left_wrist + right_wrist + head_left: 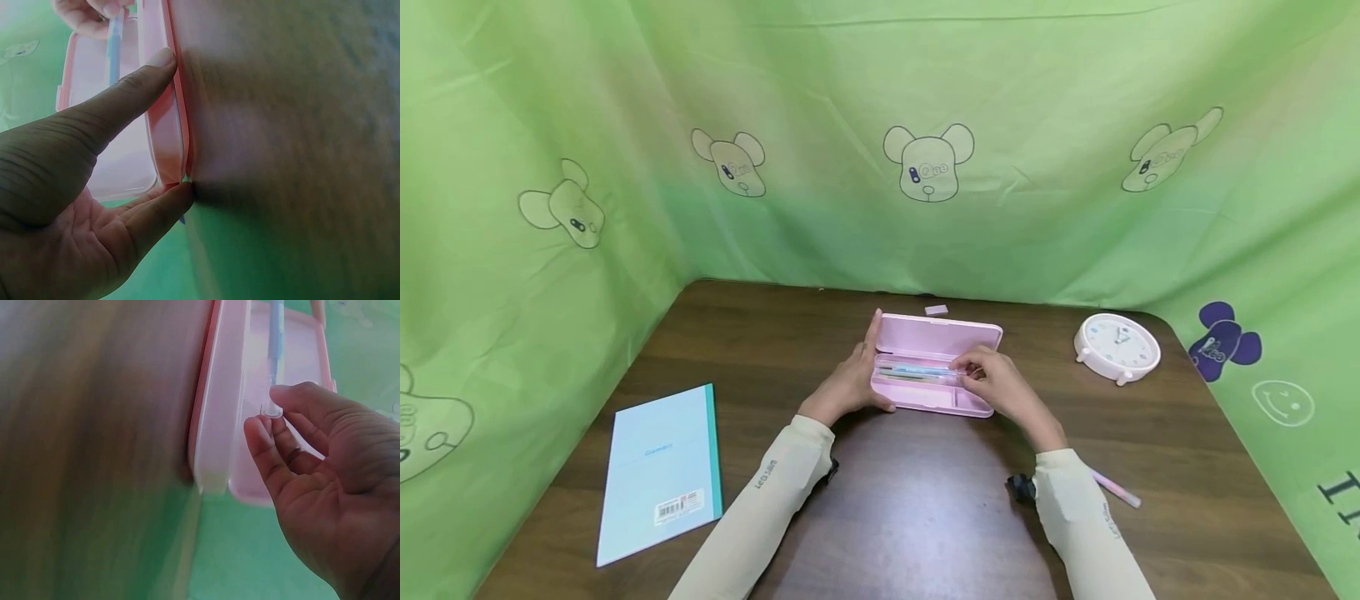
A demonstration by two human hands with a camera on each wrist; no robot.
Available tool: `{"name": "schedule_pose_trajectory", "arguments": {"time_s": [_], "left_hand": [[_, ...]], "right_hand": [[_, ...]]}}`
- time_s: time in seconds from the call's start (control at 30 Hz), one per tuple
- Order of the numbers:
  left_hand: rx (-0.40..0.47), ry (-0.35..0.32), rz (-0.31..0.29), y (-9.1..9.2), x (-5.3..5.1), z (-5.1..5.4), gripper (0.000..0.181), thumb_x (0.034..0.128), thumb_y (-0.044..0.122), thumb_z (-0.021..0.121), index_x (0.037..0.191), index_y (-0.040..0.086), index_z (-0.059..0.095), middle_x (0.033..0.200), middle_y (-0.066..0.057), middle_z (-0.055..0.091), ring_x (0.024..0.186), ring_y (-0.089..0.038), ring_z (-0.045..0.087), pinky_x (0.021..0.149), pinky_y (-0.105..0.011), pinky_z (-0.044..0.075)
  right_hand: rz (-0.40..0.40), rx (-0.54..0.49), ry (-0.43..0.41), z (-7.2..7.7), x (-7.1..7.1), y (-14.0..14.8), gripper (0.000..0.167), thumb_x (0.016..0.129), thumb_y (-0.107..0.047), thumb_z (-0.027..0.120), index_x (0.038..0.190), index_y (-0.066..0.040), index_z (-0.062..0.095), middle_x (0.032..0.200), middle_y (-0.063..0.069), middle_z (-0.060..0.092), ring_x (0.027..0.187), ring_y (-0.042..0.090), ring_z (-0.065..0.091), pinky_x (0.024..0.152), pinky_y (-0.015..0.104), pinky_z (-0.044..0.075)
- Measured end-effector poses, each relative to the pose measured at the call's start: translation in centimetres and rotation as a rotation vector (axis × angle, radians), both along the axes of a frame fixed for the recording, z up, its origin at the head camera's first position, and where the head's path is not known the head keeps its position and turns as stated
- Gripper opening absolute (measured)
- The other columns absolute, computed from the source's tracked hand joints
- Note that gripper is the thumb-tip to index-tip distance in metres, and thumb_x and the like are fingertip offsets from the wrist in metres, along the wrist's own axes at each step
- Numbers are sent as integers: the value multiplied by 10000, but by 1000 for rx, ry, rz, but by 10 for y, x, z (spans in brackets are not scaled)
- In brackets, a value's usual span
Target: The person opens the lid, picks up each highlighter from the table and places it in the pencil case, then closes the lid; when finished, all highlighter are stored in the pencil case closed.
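Note:
A pink pencil case point(925, 400) lies on the table with its lid point(936, 336) raised at the back. Around its left end my left hand point(850, 377) grips it, thumb along the front wall and fingers at the side. My right hand point(996, 379) pinches the clear end of a light blue pen point(275, 344) between thumb and fingertips, over the right part of the case. In the left wrist view the same pen point(114, 50) shows in front of the lid. Other slim pens or pencils point(910, 375) lie in the case's long compartment; their exact kind is too small to tell.
A small pink eraser point(936, 310) lies behind the case. To the right stands a white round clock point(1118, 346). A pink pen point(1116, 487) lies beside the right forearm, partly hidden by it. At the left is a light blue notebook point(658, 467). Green cloth point(820, 225) hangs behind the table.

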State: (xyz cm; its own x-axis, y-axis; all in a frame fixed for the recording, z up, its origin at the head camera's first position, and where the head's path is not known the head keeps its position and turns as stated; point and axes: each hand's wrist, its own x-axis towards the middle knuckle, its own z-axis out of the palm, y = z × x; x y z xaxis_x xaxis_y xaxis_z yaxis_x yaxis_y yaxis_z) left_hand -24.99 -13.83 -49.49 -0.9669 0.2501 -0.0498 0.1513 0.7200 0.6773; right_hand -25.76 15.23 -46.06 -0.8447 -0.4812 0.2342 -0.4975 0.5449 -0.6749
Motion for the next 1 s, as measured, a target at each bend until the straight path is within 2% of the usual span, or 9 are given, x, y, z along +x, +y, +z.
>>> {"name": "schedule_pose_trajectory", "arguments": {"time_s": [0.07, 0.13, 0.27, 0.33, 0.47, 0.6, 0.8, 0.9, 1.0], "left_hand": [[4, -18, 2, 2, 3, 5, 1679, 678, 277, 1078, 1685, 415, -259, 1740, -318, 227, 1397, -622, 487, 1108, -703, 450], [22, -26, 3, 2, 2, 5, 1693, 665, 269, 1083, 1681, 427, -261, 1741, -318, 222, 1397, -632, 480, 1099, -718, 448], [37, -17, -7, 2, 3, 10, 1675, 680, 246, 1077, 1694, 389, -249, 1738, -324, 224, 1390, -631, 487, 1094, -720, 451], [33, -13, -8, 1, 0, 4, 1678, 677, 248, 1078, 1692, 402, -249, 1739, -311, 233, 1379, -612, 510, 1097, -704, 459], [24, -6, -6, -2, -10, -17, 1712, 656, 252, 1088, 1670, 452, -276, 1754, -287, 218, 1385, -592, 515, 1098, -693, 464], [25, -10, -6, -1, -12, -22, 1716, 660, 273, 1087, 1653, 475, -298, 1756, -295, 204, 1404, -607, 489, 1105, -705, 452], [28, -11, -23, 2, 6, 13, 1679, 696, 268, 1069, 1669, 427, -291, 1708, -348, 268, 1350, -629, 524, 1083, -697, 475], [21, -1, -31, 2, 13, 24, 1655, 717, 251, 1057, 1677, 405, -283, 1680, -373, 301, 1322, -631, 545, 1079, -680, 488], [28, -4, -31, 2, 16, 27, 1637, 729, 240, 1050, 1688, 382, -269, 1686, -365, 295, 1330, -625, 541, 1095, -671, 479]], "right_hand": [[7, -2, -7, 0, -1, -5, 150, 902, 101, 741, 1043, 73, 783, 943, 115, 673, 849, 201, 644, 787, 307, 579], [15, 1, -6, 0, -2, -9, 155, 903, 96, 755, 1055, 78, 781, 953, 123, 675, 858, 220, 650, 799, 327, 587], [38, 13, -9, -2, -4, -15, 223, 919, 95, 753, 1141, 109, 761, 991, 157, 682, 894, 278, 675, 841, 411, 613], [41, 16, -9, -1, -4, -15, 266, 927, 86, 763, 1190, 126, 744, 1015, 174, 683, 905, 298, 683, 847, 439, 618], [26, 22, 6, 1, 1, -8, 297, 936, 54, 784, 1220, 124, 737, 1029, 171, 683, 905, 289, 685, 836, 439, 619], [7, 52, 32, 3, 10, 11, 278, 941, 44, 778, 1213, 97, 753, 986, 117, 678, 881, 242, 676, 805, 381, 604], [-57, 108, 51, 4, 31, 56, 295, 954, -5, 808, 1242, 44, 766, 1001, 63, 704, 891, 210, 682, 795, 337, 583], [-104, 129, 56, 4, 45, 82, 304, 944, -17, 825, 1237, 37, 767, 1027, 62, 721, 894, 193, 688, 792, 320, 587], [-144, 134, 75, 4, 61, 108, 315, 913, -3, 846, 1216, 43, 771, 1016, 62, 728, 869, 132, 681, 767, 278, 583]]}}
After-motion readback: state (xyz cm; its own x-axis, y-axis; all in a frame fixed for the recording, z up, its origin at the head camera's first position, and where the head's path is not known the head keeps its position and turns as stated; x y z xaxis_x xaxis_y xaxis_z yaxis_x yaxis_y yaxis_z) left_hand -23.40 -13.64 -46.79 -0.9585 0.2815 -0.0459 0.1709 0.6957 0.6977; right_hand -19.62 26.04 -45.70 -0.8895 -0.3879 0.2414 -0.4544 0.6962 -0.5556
